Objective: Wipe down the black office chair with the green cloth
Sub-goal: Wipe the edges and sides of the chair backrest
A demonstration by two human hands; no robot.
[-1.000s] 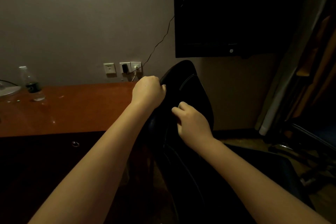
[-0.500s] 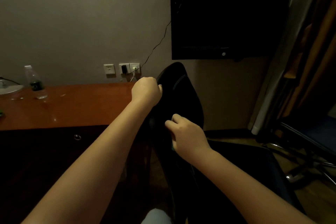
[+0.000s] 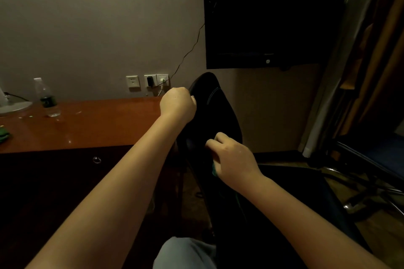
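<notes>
The black office chair (image 3: 220, 113) stands in the middle of the view, its tall backrest seen edge-on beside the desk and its seat stretching toward me at lower right. My left hand (image 3: 177, 103) grips the upper left edge of the backrest. My right hand (image 3: 232, 158) holds the green cloth (image 3: 214, 170) against the lower backrest; only a small green corner shows under the fingers.
A wooden desk (image 3: 94, 124) with a drawer ring stands on the left, carrying a water bottle (image 3: 47, 98) and a lamp base (image 3: 13, 106). Wall sockets (image 3: 148, 81) sit above it. A dark TV (image 3: 273, 15) hangs overhead. Another chair's metal base (image 3: 369, 194) lies at right.
My right hand with the cloth has slid down the backrest, from mid height toward its lower part. My left hand keeps its grip on the top edge.
</notes>
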